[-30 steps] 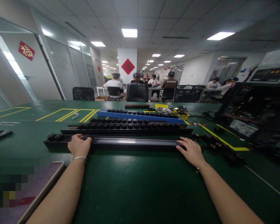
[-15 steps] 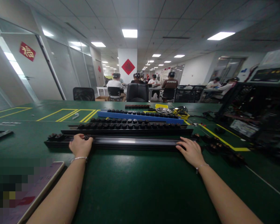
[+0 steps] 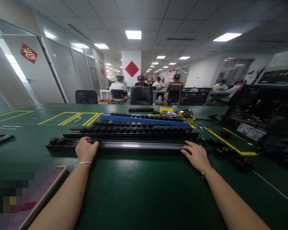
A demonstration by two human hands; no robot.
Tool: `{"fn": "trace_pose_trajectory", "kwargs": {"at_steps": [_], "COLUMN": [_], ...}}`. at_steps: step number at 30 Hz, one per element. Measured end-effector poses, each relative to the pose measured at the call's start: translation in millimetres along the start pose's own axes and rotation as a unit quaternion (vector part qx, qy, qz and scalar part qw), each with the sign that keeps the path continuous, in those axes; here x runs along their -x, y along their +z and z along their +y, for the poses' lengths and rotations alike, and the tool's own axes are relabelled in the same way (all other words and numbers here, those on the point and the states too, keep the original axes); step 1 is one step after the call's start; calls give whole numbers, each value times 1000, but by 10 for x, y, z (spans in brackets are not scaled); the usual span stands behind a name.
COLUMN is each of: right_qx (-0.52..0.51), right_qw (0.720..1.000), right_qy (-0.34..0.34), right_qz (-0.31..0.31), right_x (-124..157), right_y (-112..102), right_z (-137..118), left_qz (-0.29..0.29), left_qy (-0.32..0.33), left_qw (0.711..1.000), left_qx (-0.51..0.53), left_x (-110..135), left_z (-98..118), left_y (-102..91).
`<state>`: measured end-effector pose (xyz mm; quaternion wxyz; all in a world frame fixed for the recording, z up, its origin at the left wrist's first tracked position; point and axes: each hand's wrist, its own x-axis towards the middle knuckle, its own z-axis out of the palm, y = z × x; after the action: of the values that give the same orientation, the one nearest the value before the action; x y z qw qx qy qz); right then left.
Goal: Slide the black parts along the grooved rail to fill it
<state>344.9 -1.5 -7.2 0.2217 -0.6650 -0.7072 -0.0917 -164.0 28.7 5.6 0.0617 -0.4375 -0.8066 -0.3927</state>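
A long black rail [image 3: 139, 145] with a shiny, smooth middle lies crosswise on the green table. Near its left end, my left hand [image 3: 86, 150] is closed on a small dark knob-like part [image 3: 93, 141], which sits on the rail. Left of that hand, more small black parts [image 3: 57, 140] stand in the rail's end. My right hand [image 3: 195, 154] rests over the right end of the rail, fingers spread and touching it. What lies beneath the right palm is hidden.
Behind the rail lie further black strips [image 3: 132, 129] lined with small parts, and a blue strip [image 3: 144, 120]. Loose dark parts [image 3: 227, 151] lie at the right. A metal dish [image 3: 168, 113] stands farther back. An open computer-like case [image 3: 247, 115] stands at the right.
My left hand has moved slightly right along the rail, and the small dark part has moved with it. My right hand stays where it was.
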Motion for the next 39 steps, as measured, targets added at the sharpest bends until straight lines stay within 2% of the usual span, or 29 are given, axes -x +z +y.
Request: {"fn": "trace_pose_trajectory", "kwargs": {"at_steps": [7, 14, 39], "right_qx": [4, 0, -8], "right_qw": [1000, 1000, 1000], "right_qy": [-8, -6, -7], "right_qz": [11, 4, -2], "right_x": [1, -4, -7], "right_y": [22, 9, -7], "right_z": [13, 16, 9], "left_qz": [-8, -9, -26], "left_qy": [7, 47, 61], "left_qw": [1000, 998, 997], "left_qx": [-4, -32, -27], "left_x": [23, 45, 96], "left_z": [49, 87, 159], "left_y": [0, 23, 11]}}
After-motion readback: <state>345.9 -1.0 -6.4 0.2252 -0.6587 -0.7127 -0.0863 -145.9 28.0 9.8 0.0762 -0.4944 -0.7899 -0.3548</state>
